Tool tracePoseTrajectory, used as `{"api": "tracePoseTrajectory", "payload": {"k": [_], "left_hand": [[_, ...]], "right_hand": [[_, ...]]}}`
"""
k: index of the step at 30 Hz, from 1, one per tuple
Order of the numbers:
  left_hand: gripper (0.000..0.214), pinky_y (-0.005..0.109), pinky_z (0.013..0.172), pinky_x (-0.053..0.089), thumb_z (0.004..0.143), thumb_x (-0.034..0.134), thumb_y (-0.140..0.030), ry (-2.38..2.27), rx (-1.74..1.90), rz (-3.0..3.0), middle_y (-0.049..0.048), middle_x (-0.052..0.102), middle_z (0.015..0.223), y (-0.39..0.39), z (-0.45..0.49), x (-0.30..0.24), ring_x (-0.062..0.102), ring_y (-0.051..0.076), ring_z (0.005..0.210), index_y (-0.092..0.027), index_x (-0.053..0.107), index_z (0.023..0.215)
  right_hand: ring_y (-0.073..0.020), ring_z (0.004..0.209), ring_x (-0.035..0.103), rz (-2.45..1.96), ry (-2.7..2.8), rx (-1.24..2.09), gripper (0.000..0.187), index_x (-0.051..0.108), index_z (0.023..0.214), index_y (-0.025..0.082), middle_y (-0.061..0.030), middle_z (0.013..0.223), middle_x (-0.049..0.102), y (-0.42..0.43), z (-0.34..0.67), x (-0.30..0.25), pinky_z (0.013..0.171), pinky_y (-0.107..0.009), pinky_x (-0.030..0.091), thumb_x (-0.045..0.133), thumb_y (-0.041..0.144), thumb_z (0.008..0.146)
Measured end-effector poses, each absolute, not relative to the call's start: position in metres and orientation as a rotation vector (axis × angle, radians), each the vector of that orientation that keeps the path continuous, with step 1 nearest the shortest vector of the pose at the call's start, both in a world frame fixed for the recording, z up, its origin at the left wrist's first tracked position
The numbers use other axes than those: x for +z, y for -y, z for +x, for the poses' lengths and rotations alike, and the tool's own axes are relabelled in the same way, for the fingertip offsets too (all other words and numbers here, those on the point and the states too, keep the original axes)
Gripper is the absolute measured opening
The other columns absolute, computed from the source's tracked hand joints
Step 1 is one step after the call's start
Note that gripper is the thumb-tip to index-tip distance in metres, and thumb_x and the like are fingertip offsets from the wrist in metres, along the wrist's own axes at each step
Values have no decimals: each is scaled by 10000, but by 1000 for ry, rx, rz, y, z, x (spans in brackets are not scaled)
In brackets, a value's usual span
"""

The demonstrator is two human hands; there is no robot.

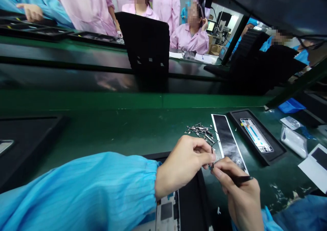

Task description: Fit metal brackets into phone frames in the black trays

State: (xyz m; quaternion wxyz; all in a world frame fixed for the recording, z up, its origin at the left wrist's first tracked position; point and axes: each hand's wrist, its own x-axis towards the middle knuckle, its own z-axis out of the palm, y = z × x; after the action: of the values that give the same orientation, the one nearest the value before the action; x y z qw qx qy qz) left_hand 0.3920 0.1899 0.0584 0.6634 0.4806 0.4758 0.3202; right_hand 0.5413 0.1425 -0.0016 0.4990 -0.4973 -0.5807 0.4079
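My left hand (185,161), in a blue sleeve, pinches a small dark metal part (212,156) between thumb and fingertips. My right hand (240,193) grips black tweezers (241,179) whose tip meets that part. Both hands hover over the green bench just below a pile of several small metal parts (201,130). A black tray (194,203) holding a phone frame (167,212) lies under my left wrist. A black strip with a white border (226,139) lies right of the pile.
A black tray (273,156) holding a phone frame (256,135) sits to the right, with plastic bags (293,141) and a white sheet (314,166) beyond. Another black tray (22,146) lies at the left. People in pink and blue coats work beyond the conveyor (102,78).
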Motion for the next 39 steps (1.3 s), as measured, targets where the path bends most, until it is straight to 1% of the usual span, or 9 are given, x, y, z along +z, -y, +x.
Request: {"api": "tracePoseTrajectory", "payload": {"k": [7, 13, 17, 19, 22, 29, 33, 36, 39], "left_hand": [[100, 175, 505, 334, 612, 611, -50, -1030, 651, 948, -59, 504, 455, -176, 391, 63, 452, 63, 477, -108, 570, 542], [95, 187, 556, 317, 666, 617, -101, -1059, 665, 1109, -50, 486, 542, -168, 402, 60, 418, 74, 572, -113, 584, 578], [133, 194, 568, 315, 717, 573, -130, -1069, 601, 1253, -44, 470, 567, -172, 416, 58, 416, 86, 599, -126, 554, 585], [147, 200, 561, 303, 730, 562, -135, -1077, 524, 1389, -46, 455, 557, -178, 422, 55, 401, 85, 586, -130, 549, 584], [119, 213, 565, 305, 736, 548, -136, -1030, 303, 1641, -37, 513, 582, -192, 432, 48, 437, 95, 595, -141, 603, 632], [203, 275, 641, 349, 782, 470, -118, -926, -69, 2206, 0, 582, 657, -210, 460, 25, 505, 152, 675, -165, 589, 625], [206, 343, 711, 356, 775, 453, -76, -834, -104, 2584, 46, 596, 748, -209, 466, 11, 509, 209, 795, -150, 603, 654], [169, 366, 701, 365, 727, 479, -76, -733, -39, 2820, 65, 576, 730, -208, 463, 4, 495, 217, 771, -136, 584, 609], [81, 375, 735, 392, 691, 535, -128, -577, 69, 2932, 80, 613, 808, -207, 463, 1, 508, 220, 784, -132, 615, 684]], "right_hand": [[-72, 502, 406, -1174, 1424, 1039, 130, 662, 678, 211, 1, 633, 535, -130, 543, 6, 423, -206, 264, 622, 289, 775], [-75, 473, 390, -1202, 1316, 979, 138, 656, 647, 211, 9, 574, 504, -120, 544, 2, 415, -210, 268, 635, 291, 757], [-93, 534, 467, -1245, 1375, 859, 88, 658, 724, 230, -7, 697, 581, -112, 564, -4, 483, -210, 363, 609, 278, 780], [-122, 622, 529, -1248, 1362, 776, 97, 657, 764, 230, -23, 771, 608, -108, 581, -5, 536, -218, 409, 586, 290, 792], [-153, 753, 572, -1361, 1269, 638, 192, 634, 698, 208, -27, 775, 617, -103, 605, -9, 631, -223, 440, 536, 313, 824], [-139, 658, 614, -1763, 1311, 404, 194, 663, 724, 198, -7, 762, 663, -103, 638, -30, 578, -193, 478, 583, 358, 799], [-155, 699, 648, -1828, 1463, 441, 154, 682, 782, 220, 7, 789, 688, -104, 645, -36, 638, -194, 506, 632, 364, 761], [-166, 727, 650, -1829, 1451, 494, 158, 684, 778, 218, -2, 796, 688, -106, 643, -37, 649, -203, 512, 631, 366, 762], [-147, 735, 644, -1866, 1284, 468, 161, 687, 774, 221, 5, 804, 687, -112, 641, -36, 636, -172, 498, 639, 374, 757]]}}
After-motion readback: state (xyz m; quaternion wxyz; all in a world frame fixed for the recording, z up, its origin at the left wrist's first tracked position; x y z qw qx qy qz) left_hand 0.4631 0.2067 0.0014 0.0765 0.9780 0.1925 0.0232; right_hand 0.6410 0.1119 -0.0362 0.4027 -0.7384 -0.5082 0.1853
